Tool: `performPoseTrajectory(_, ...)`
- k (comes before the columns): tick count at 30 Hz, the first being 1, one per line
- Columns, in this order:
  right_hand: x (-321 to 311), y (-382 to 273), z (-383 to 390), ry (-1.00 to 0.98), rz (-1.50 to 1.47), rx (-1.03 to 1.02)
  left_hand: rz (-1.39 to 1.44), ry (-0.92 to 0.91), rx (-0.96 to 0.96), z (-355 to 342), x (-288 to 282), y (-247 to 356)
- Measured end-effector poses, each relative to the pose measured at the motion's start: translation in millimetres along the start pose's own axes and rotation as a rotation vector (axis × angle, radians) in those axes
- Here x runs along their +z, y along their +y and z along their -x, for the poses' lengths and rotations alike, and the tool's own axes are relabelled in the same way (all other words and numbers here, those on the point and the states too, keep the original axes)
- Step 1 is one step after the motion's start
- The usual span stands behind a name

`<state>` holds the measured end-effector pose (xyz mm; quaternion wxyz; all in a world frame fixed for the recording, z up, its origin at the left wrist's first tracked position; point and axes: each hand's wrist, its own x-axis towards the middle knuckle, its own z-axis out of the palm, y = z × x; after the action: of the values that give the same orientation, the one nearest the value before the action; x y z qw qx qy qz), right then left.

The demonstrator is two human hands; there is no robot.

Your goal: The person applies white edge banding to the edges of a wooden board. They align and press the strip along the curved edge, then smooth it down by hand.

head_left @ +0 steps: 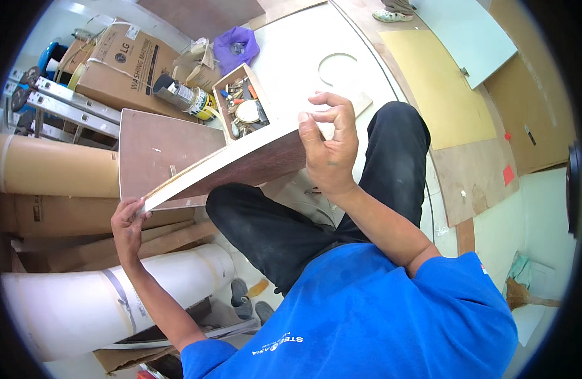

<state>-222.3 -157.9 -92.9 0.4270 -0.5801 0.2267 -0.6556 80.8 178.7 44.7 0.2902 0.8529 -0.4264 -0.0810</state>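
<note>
A long board (pixel 234 170) with a white surface along its edge and a dark reddish-brown face runs diagonally above my legs. My left hand (pixel 130 221) pinches its far-left end. My right hand (pixel 329 142) grips near its other end, thumb against it, index finger curled above. A wooden box (pixel 242 104) holding mixed tools sits just beyond the board, with a large white panel (pixel 285 57) behind. A pinkish-brown panel (pixel 146 145) lies to the left of the board.
Cartons (pixel 117 63), a can (pixel 204 107), a purple bag (pixel 234 44), metal ladders (pixel 73 104) and wrapped rolls (pixel 64 303) crowd the left. Sheets (pixel 430 82), a pale door panel (pixel 468 38) and another person's foot (pixel 392 14) are at upper right. Loose slippers (pixel 240 297) lie below.
</note>
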Motion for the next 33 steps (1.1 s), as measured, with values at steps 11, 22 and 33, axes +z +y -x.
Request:
performPoseTrajectory(11,-2.4,3.3,-20.9,-0.09,-0.081,0.164,-0.13,0.046,0.064,-14.7,1.6,4.8)
performPoseTrajectory(22,-30.6,2.1,-47.4,-0.525,0.298,-0.223,-0.059,0.061,0.085,-29.2,8.7,0.2)
performPoseTrajectory(33,-5.5,-0.8,-21.0,-0.266,0.135,0.04,-0.196,0.067,0.124,-34.5,11.6,-19.4)
